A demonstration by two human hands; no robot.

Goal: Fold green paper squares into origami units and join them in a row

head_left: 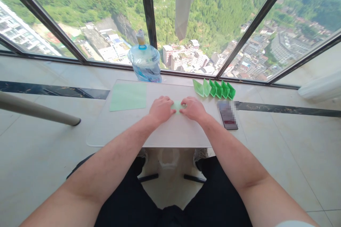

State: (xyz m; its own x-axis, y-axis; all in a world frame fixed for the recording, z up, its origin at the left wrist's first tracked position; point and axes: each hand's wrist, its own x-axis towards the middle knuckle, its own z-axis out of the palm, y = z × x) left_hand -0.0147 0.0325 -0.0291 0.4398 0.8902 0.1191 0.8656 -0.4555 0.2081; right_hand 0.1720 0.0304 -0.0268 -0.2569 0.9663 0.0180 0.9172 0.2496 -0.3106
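A small folded piece of light green paper [177,106] lies on the white table [128,131] in front of me. My left hand [160,109] presses on its left side with curled fingers. My right hand [193,108] pinches its right edge. Most of the paper is hidden under the two hands. A flat stack of light green sheets [128,97] lies to the left of my hands. A row of several folded green paper shapes [214,88] stands at the table's far right.
A phone [227,114] lies right of my right hand. A large water bottle [145,60] stands beyond the table's far edge by the window. A grey pole [34,110] juts in from the left. Tiled floor surrounds the table.
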